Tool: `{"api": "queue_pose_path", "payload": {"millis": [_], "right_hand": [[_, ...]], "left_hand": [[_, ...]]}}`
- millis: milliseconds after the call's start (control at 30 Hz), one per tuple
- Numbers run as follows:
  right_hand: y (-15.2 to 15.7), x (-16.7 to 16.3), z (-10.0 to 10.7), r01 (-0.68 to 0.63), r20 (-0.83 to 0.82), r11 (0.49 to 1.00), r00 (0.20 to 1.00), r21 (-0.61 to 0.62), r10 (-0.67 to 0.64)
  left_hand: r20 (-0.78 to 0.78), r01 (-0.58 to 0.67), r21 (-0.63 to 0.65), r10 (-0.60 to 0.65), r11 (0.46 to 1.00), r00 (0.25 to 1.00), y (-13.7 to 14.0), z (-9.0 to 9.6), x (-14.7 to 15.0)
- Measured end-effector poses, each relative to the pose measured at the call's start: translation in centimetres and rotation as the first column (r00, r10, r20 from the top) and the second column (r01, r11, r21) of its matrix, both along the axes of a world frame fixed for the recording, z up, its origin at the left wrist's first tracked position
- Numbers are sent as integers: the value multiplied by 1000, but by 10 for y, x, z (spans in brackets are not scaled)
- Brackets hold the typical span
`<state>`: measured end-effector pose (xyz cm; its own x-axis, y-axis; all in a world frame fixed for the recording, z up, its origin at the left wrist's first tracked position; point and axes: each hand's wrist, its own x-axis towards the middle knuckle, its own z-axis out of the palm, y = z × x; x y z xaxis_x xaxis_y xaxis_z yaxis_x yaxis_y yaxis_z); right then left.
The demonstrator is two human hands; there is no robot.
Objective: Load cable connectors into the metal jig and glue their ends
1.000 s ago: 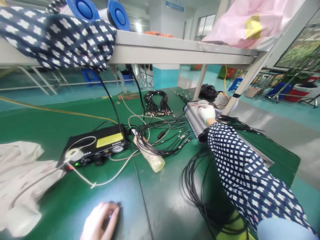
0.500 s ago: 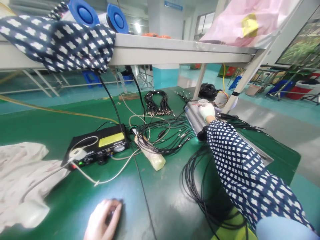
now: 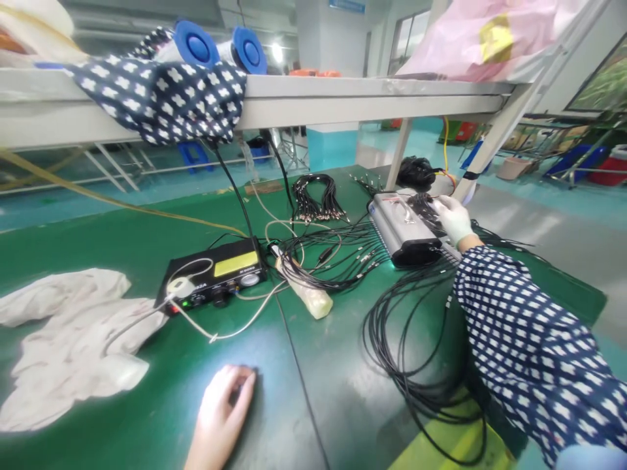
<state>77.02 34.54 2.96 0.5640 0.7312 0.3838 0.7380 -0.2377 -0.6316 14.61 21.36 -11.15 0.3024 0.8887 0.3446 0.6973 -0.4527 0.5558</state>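
My left hand (image 3: 225, 408) is bare and rests on the green table near its front, fingers curled in and thumb meeting the forefinger; nothing shows in it. At the end of a dark patterned sleeve, my right hand (image 3: 453, 220) wears a white glove. It is beyond the right side of a silver box (image 3: 404, 222) with a black end, its fingers closed at a bunch of black cables (image 3: 422, 205). The fingertips are partly hidden. Many thin cables with pale tips (image 3: 365, 256) lie along the box's left side.
A black controller (image 3: 210, 277) with a yellow label stands left of centre, beside a crumpled white cloth (image 3: 73, 352). A wrapped handle (image 3: 308, 294) lies mid-table. Coiled black cables (image 3: 396, 346) hang over a yellow-green surface (image 3: 441, 444) at front right. A shelf beam (image 3: 367, 111) crosses above.
My right hand has moved right, from the top of the silver box to the black cables beyond it. My left hand keeps its curled pose. The whole view has shifted slightly.
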Motion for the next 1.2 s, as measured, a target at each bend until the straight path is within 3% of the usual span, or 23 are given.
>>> {"api": "queue_pose_path", "payload": {"millis": [67,167,300,367,433,500,533,567,600,667,767,867,967,1100,1200], "right_hand": [[-51,29,-11,128,52,986,991,-109,-123],[-131,60,-42,285,140,908,957,-306,-253],[-194,70,-83,329,202,826,943,-458,-264],[-200,69,-93,313,224,817,947,-484,-231],[-200,68,-95,302,243,810,949,-502,-203],[-199,66,-92,293,253,801,950,-522,-182],[-200,64,-90,289,255,795,951,-533,-175],[-203,62,-88,288,255,790,952,-542,-172],[-206,58,-86,290,254,784,951,-549,-174],[-217,48,-85,304,252,776,948,-552,-193],[-240,28,-86,336,249,772,940,-540,-235],[-271,8,-85,326,224,774,944,-542,-241],[-309,-14,-80,173,143,797,984,-578,-110],[-350,-59,-76,-37,66,794,993,-607,97],[-364,-97,-75,-114,56,786,981,-607,186]], "left_hand": [[3,3,-2,-3,1000,1000,1,-2,-5],[-13,15,-13,-15,1000,1000,5,-5,-15],[-81,56,35,-53,998,995,-1,9,4],[-159,168,88,-152,982,975,-17,25,45],[-256,379,127,-339,917,905,-38,40,103],[-358,653,84,-588,753,725,-54,52,165],[-401,743,26,-674,669,621,-59,57,193],[-423,785,-34,-721,618,549,-60,61,215],[-437,797,-99,-745,596,503,-59,65,233],[-479,756,-203,-736,623,478,-55,73,251],[-536,689,-272,-700,672,472,-54,85,245],[-550,671,-308,-702,674,452,-71,99,220],[-534,649,-306,-690,697,490,-94,121,183],[-439,607,-245,-645,756,626,-114,152,123],[-350,589,-294,-658,753,667,-123,166,79]]}}
